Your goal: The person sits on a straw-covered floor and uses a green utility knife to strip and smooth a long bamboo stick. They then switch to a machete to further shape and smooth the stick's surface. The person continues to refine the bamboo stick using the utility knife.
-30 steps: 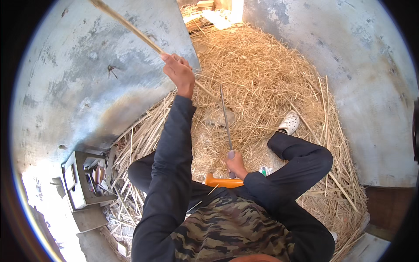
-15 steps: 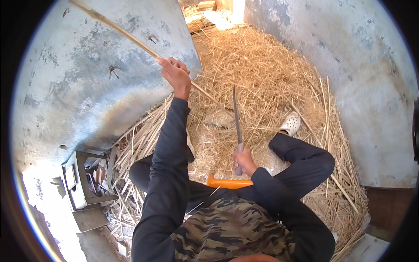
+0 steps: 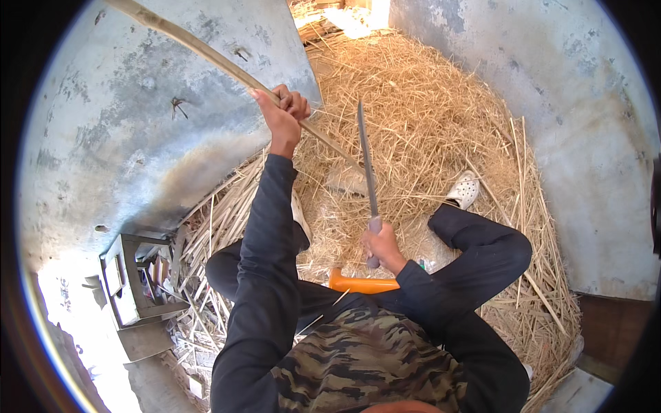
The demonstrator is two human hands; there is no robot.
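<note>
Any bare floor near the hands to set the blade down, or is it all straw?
Mostly straw. Bare concrete shows along the right wall beyond the white shoe, and on the grey slab left of the left hand gripping the stick. Crowded around the right hand with the blade, the orange handle and the small crate.
</note>
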